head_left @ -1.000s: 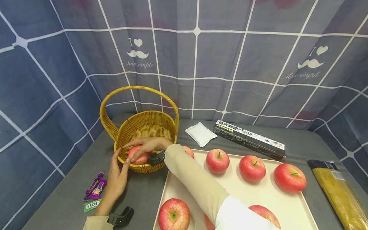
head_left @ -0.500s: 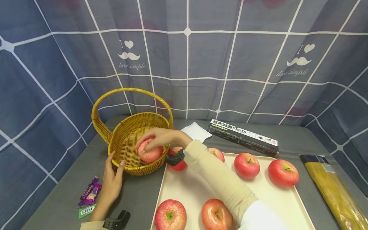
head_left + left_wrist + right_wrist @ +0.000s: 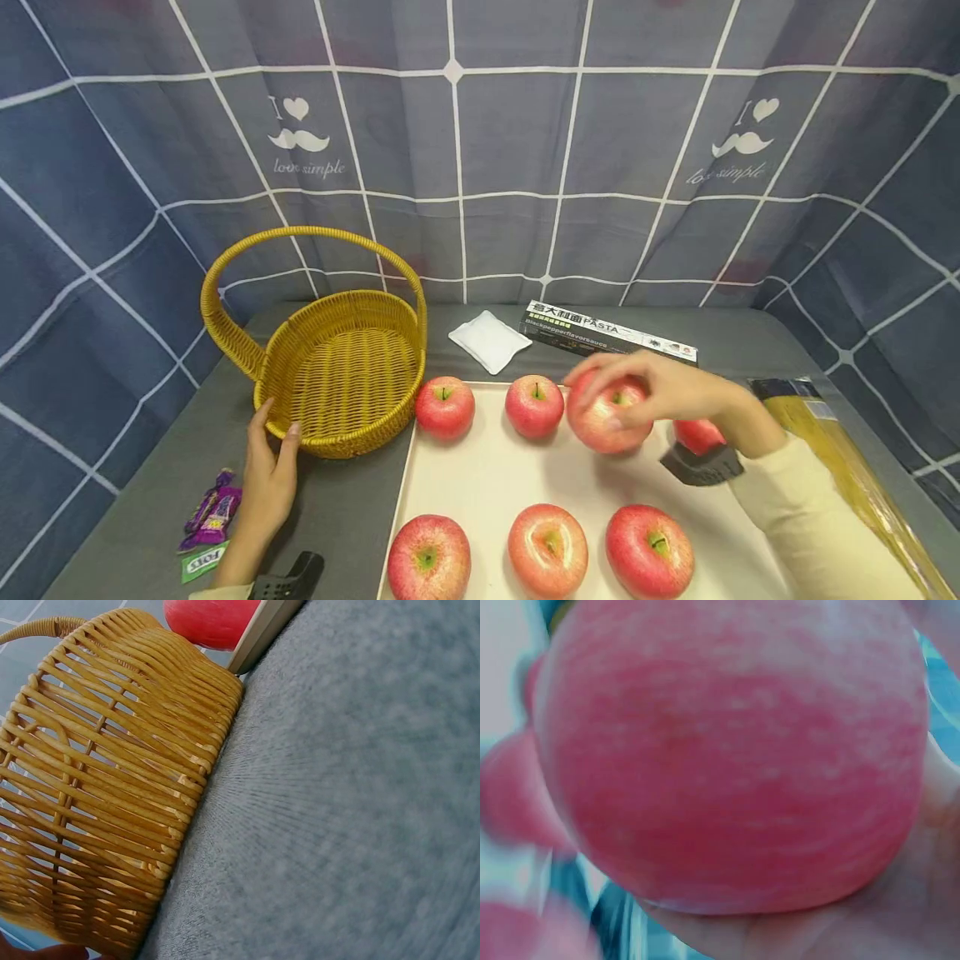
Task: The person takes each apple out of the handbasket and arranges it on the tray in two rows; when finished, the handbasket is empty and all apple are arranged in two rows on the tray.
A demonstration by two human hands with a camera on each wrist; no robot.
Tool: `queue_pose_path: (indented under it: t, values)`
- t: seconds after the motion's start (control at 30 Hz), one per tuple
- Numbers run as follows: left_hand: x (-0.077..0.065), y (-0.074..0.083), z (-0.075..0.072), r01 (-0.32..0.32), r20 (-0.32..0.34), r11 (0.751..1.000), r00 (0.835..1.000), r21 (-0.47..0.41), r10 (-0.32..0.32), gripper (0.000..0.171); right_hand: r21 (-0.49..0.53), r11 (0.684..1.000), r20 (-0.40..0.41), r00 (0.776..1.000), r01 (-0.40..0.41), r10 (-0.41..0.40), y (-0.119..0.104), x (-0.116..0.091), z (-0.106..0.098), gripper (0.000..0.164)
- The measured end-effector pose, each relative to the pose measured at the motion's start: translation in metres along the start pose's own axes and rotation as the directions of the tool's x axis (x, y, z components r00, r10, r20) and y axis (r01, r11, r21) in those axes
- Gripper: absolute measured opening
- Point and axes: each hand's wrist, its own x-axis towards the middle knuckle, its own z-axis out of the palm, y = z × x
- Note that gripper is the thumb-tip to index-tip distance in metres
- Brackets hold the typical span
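Note:
My right hand [image 3: 660, 387] holds a red apple [image 3: 609, 412] above the cream tray [image 3: 480, 479]. In the right wrist view the apple [image 3: 735, 757] fills most of the picture, with the palm [image 3: 840, 926] beneath it. My left hand [image 3: 266, 483] rests at the near-left rim of a yellow wicker basket [image 3: 348, 375], thumb and finger against its outside. The basket has a tall hooped handle, and its bare woven bottom shows. Up close in the left wrist view is the basket's wall [image 3: 112, 772], with fingertips [image 3: 45, 954] at the lower corner.
Several apples [image 3: 427, 557] stand in two rows on the tray. A white packet [image 3: 490, 342] and a black pasta box [image 3: 607, 329] lie behind it. Right of it is a yellow pasta bag [image 3: 840, 442]. Purple-wrapped sweets [image 3: 212, 512] and a green one [image 3: 204, 563] lie left.
My right hand has brought the apple out of the basket and over to the right, above the tray. The left hand has stayed at the basket rim. The head view has shifted rightward.

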Motion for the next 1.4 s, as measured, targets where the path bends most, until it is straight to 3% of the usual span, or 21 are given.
queue_pose_path:
  t: [0.17, 0.3, 0.37, 0.43, 0.5, 0.57, 0.63, 0.73, 0.8, 0.87, 1.03, 1.17, 1.27, 1.37, 1.4]
  values:
    - [-0.002, -0.002, -0.007, 0.023, -0.019, 1.0, 1.0, 0.017, -0.022, 0.057, -0.047, 0.998, -0.182, 0.982, 0.033, -0.041, 0.027, -0.088, 0.023, 0.043]
    - [-0.001, -0.002, -0.008, 0.038, -0.018, 0.999, 0.999, 0.02, -0.037, 0.057, 0.017, 1.0, -0.302, 0.953, 0.016, -0.011, 0.045, -0.144, 0.055, 0.046]
    - [0.0, -0.002, -0.007, 0.04, -0.013, 0.999, 0.999, 0.018, -0.04, 0.058, 0.074, 0.996, -0.343, 0.937, -0.043, 0.066, 0.049, -0.166, 0.07, 0.045]
    - [-0.001, -0.002, -0.007, 0.039, -0.007, 0.999, 0.999, 0.011, -0.039, 0.058, 0.065, 0.99, -0.387, 0.912, -0.122, 0.137, 0.05, -0.18, 0.085, 0.044]
    - [-0.001, -0.003, -0.007, 0.043, -0.012, 0.999, 0.999, 0.01, -0.042, 0.058, 0.0, 0.986, -0.422, 0.894, -0.165, 0.15, 0.051, -0.186, 0.098, 0.045]
    - [-0.001, -0.004, -0.008, 0.041, -0.014, 0.999, 0.999, 0.009, -0.04, 0.058, -0.082, 0.965, -0.49, 0.853, -0.249, 0.178, 0.05, -0.188, 0.107, 0.045]
    - [-0.001, -0.005, -0.008, 0.042, -0.02, 0.999, 0.999, 0.008, -0.041, 0.058, -0.139, 0.907, -0.561, 0.787, -0.397, 0.258, 0.047, -0.186, 0.112, 0.044]
    - [-0.001, -0.006, -0.008, 0.049, -0.02, 0.999, 0.999, 0.01, -0.049, 0.058, -0.095, 0.783, -0.608, 0.659, -0.614, 0.443, 0.045, -0.184, 0.114, 0.042]
    - [-0.002, -0.006, -0.009, 0.057, -0.018, 0.998, 0.998, 0.014, -0.057, 0.058, -0.085, 0.715, -0.607, 0.605, -0.694, 0.515, 0.045, -0.182, 0.115, 0.043]
    - [-0.003, -0.006, -0.01, 0.062, -0.019, 0.998, 0.998, 0.019, -0.062, 0.058, -0.096, 0.701, -0.622, 0.592, -0.707, 0.512, 0.048, -0.182, 0.118, 0.043]
    - [-0.004, -0.005, -0.01, 0.067, -0.017, 0.997, 0.998, 0.024, -0.067, 0.059, -0.162, 0.692, -0.71, 0.57, -0.704, 0.413, 0.056, -0.186, 0.128, 0.045]
    - [-0.006, -0.004, -0.01, 0.075, -0.002, 0.997, 0.997, 0.029, -0.075, 0.061, -0.194, 0.694, -0.744, 0.566, -0.693, 0.356, 0.059, -0.189, 0.134, 0.053]
    - [-0.007, 0.0, -0.015, 0.071, 0.026, 0.996, 0.997, 0.044, -0.072, 0.065, -0.153, 0.663, -0.718, 0.543, -0.733, 0.435, 0.06, -0.193, 0.137, 0.06]
    - [-0.007, 0.007, -0.023, 0.077, 0.042, 0.995, 0.996, 0.062, -0.08, 0.066, -0.082, 0.596, -0.657, 0.493, -0.799, 0.57, 0.062, -0.196, 0.138, 0.068]
    - [-0.008, 0.01, -0.027, 0.078, 0.044, 0.994, 0.996, 0.073, -0.082, 0.065, -0.074, 0.586, -0.645, 0.487, -0.807, 0.589, 0.065, -0.198, 0.138, 0.071]
